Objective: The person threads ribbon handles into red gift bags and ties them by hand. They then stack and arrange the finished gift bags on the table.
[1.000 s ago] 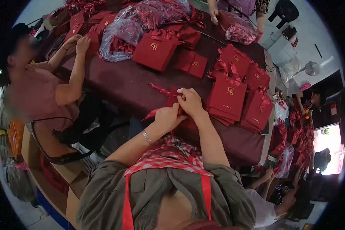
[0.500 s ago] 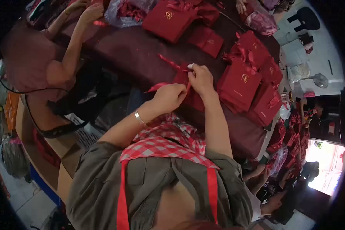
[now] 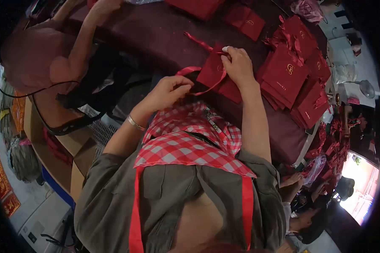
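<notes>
Across the dark worktop (image 3: 152,42), the bag (image 3: 207,76) lies in front of me, with a stack of bags (image 3: 283,78) to its right. My right grip (image 3: 240,67) pinches the ribbon (image 3: 223,78) at the bag's far edge; my left grip (image 3: 169,92), just left of the bag, is closed on a length of it. I judge it best to pin firmly with the right and draw gently with the left, the ribbon flat and untwisted, the bag uncreased.

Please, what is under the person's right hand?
Under the right hand I see part of a red bag and its ribbon. What the fingers and palm cover cannot be seen.
</notes>
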`<state>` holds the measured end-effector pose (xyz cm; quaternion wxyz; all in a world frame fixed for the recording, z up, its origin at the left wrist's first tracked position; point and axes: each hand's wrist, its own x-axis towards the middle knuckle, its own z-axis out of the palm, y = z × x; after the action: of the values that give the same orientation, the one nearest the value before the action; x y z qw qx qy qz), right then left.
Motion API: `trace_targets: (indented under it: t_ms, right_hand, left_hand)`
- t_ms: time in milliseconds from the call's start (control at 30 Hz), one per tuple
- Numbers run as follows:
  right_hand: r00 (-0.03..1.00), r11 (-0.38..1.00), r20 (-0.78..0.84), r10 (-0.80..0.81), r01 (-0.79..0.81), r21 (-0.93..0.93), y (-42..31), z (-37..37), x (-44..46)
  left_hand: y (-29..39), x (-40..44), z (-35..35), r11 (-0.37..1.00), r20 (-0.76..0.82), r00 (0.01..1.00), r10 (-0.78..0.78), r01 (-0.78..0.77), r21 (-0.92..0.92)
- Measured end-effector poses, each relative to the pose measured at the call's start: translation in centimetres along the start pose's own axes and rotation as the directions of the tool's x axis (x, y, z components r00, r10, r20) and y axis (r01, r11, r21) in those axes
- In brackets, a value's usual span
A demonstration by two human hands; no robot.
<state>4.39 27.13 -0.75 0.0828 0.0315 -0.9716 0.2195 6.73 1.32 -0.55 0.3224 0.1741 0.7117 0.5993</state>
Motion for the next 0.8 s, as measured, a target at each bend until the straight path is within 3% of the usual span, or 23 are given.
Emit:
trace_targets:
  t_ms: [33, 100, 133, 167, 200, 267, 367, 433, 533, 633, 667, 733, 800]
  right_hand:
    - [0.999, 1.0, 0.038, -0.008, 0.008, 0.004, -0.2, -0.2, -0.2]
    - [1.0, 1.0, 0.018, -0.016, 0.016, -0.001, -0.4, -0.2, -1.0]
    - [0.995, 0.996, -0.053, -0.084, 0.085, 0.022, -0.4, -0.3, -1.4]
    - [0.981, 0.987, -0.126, -0.149, 0.155, 0.041, -0.5, -0.3, -1.8]
    - [0.982, 0.988, -0.122, -0.144, 0.15, 0.041, -0.7, -0.6, -2.2]
    - [0.932, 0.972, -0.278, -0.231, 0.231, -0.031, -1.6, -1.3, -2.9]
    - [0.915, 0.966, -0.329, -0.234, 0.258, 0.029, -2.9, -1.9, -4.3]
    - [0.911, 0.954, -0.311, -0.271, 0.298, 0.042, -3.5, -1.8, -5.1]
    - [0.901, 0.934, -0.291, -0.321, 0.352, 0.06, -4.4, -1.7, -6.0]
    - [0.901, 0.92, -0.287, -0.327, 0.373, 0.123, -5.0, -1.4, -6.7]
    - [0.899, 0.919, -0.287, -0.33, 0.376, 0.122, -5.3, -1.3, -7.0]
    - [0.915, 0.908, -0.222, -0.338, 0.379, 0.181, -5.8, -0.8, -7.6]
    - [0.924, 0.911, -0.163, -0.346, 0.372, 0.179, -6.4, -0.2, -7.8]
  left_hand:
    - [-0.1, 0.1, 0.4, 1.0, 0.0, 1.0, -0.014, 0.014, -0.008]
    - [-0.3, 0.4, 0.8, 0.981, -0.135, 0.991, -0.005, 0.031, 0.189]
    - [-1.5, 0.6, 0.9, 0.974, -0.146, 0.984, 0.104, -0.072, 0.214]
    - [-2.4, 0.6, 1.2, 0.975, -0.143, 0.984, 0.102, -0.07, 0.211]
    - [-2.9, 0.6, 1.4, 0.984, -0.112, 0.988, 0.104, -0.086, 0.154]
    - [-3.7, 0.5, 1.7, 0.991, -0.082, 0.991, 0.103, -0.095, 0.092]
    - [-4.3, 0.5, 2.6, 0.996, -0.003, 0.999, -0.046, 0.045, -0.079]
    - [-5.7, 1.1, 2.9, 0.954, -0.049, 0.983, 0.18, -0.162, 0.252]
    - [-6.7, 1.8, 3.2, 0.946, -0.029, 0.995, 0.098, -0.084, 0.314]
    - [-6.9, 2.3, 3.0, 0.902, 0.046, 0.988, 0.148, -0.154, 0.403]
    - [-7.2, 2.3, 3.1, 0.902, 0.043, 0.988, 0.149, -0.154, 0.403]
    - [-8.1, 2.4, 3.8, 0.983, -0.036, 0.993, 0.116, -0.11, 0.144]
    - [-8.7, 2.7, 4.3, 0.992, -0.011, 0.996, 0.089, -0.088, 0.092]
